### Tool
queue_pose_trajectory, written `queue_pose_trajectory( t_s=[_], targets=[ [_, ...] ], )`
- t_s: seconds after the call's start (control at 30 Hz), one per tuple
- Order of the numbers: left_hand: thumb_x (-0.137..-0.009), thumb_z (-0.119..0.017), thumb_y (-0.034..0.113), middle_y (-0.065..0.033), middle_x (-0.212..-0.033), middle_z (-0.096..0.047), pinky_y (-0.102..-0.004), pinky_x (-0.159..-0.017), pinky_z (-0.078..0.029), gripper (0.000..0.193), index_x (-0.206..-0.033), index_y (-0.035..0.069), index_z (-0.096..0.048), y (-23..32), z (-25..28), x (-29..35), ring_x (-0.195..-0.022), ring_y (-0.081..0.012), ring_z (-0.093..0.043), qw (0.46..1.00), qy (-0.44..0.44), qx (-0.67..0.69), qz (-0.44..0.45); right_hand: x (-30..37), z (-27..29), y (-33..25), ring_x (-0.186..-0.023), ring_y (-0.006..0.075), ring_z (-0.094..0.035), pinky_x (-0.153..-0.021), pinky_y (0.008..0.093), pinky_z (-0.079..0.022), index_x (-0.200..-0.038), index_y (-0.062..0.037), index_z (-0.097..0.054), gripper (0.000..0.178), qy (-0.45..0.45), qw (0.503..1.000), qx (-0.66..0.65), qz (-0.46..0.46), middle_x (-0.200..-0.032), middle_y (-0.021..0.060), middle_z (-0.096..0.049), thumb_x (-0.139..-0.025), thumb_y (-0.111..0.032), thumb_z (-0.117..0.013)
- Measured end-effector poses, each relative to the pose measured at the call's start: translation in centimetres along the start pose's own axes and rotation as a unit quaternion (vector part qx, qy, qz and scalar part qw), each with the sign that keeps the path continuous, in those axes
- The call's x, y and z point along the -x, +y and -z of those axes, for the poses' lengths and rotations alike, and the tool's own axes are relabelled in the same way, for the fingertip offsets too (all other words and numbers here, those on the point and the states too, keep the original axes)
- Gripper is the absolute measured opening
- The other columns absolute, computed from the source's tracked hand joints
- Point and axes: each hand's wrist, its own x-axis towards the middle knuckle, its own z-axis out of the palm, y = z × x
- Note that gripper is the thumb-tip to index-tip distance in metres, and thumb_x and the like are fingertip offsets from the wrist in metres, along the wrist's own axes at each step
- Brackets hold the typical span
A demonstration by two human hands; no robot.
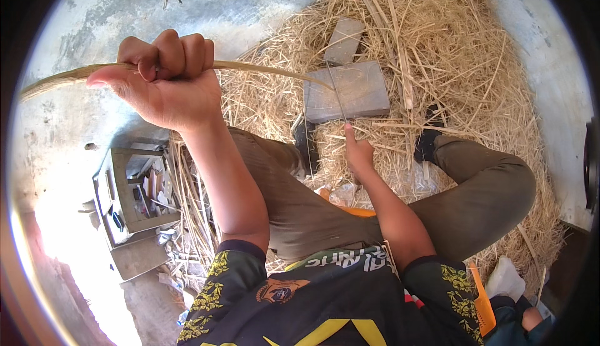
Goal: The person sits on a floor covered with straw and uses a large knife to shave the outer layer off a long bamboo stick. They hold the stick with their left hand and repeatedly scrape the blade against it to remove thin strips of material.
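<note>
My left hand [175, 90] is raised at the upper left, its fingers wrapped around a long, thin strip [262, 68] that looks like bamboo or cane. One end of the strip runs out past the left rim. Its other end slopes down to a flat grey block [372, 90] between my feet, where it meets a thin knife blade. Closed around the handle end of that knife [337, 96] is my right hand [359, 155], low in front of me. The blade points away from me across the block; whether it bites into the strip I cannot tell.
Pale shavings [462, 46] lie heaped around the block and my feet. Beyond it sits a smaller grey block [345, 36]. A wooden box [134, 186] with odds and ends stands at left. Another person's foot [505, 280] shows at lower right, beside something orange [481, 302].
</note>
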Motion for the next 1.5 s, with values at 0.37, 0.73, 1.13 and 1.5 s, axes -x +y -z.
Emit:
queue_pose_trajectory(
  t_s=[0.37, 0.73, 1.13, 1.5],
  targets=[
    [-0.09, -0.051, 0.078, 0.0063, -0.051, -0.016, -0.0309, -0.05, -0.006, 0.068, -0.062, 0.02, -0.028, 0.1, 0.6, -0.4, -0.052, -0.0099, -0.006, 0.997, 0.038, -0.059, -0.034, 3.6, 0.4, -4.2, -0.056, 0.0173, -0.039, -0.057, 0.0417, -0.037, -0.058, 0.0021, -0.046, 0.08, -0.052, 0.978, -0.09, 0.184, -0.053, 0.0074, -0.042, -0.099, -0.067, -0.048],
    [-0.088, -0.052, 0.079, 0.0063, -0.051, -0.015, -0.0302, -0.046, -0.007, 0.067, -0.061, 0.021, -0.031, 0.4, 2.1, -0.6, -0.05, -0.009, -0.006, 1.0, 0.005, -0.005, -0.006, 4.5, 0.4, -5.3, -0.053, 0.0147, -0.038, -0.054, 0.038, -0.035, -0.056, -0.0041, -0.042, 0.077, -0.068, 0.959, -0.173, 0.216, -0.053, 0.0023, -0.04, -0.099, -0.067, -0.048],
    [-0.089, -0.053, 0.078, 0.0068, -0.052, -0.015, -0.0304, -0.045, -0.006, 0.065, -0.064, 0.021, -0.032, 0.5, 1.8, -0.5, -0.049, -0.0093, -0.006, 1.0, -0.015, 0.0, 0.006, 6.1, 2.6, -7.9, -0.054, 0.0226, -0.046, -0.059, 0.043, -0.042, -0.059, 0.0053, -0.052, 0.084, -0.041, 0.957, -0.116, 0.264, -0.055, 0.0127, -0.049, -0.098, -0.069, -0.048],
    [-0.086, -0.055, 0.079, 0.0067, -0.052, -0.014, -0.0303, -0.046, -0.006, 0.067, -0.064, 0.021, -0.03, 0.6, 2.6, -0.3, -0.049, -0.0099, -0.006, 1.0, 0.01, -0.001, 0.012, 8.1, 2.9, -9.5, -0.055, 0.0249, -0.048, -0.06, 0.0421, -0.043, -0.062, 0.0045, -0.054, 0.079, -0.063, 0.96, -0.053, 0.267, -0.053, 0.0137, -0.049, -0.098, -0.066, -0.05]
  ],
)
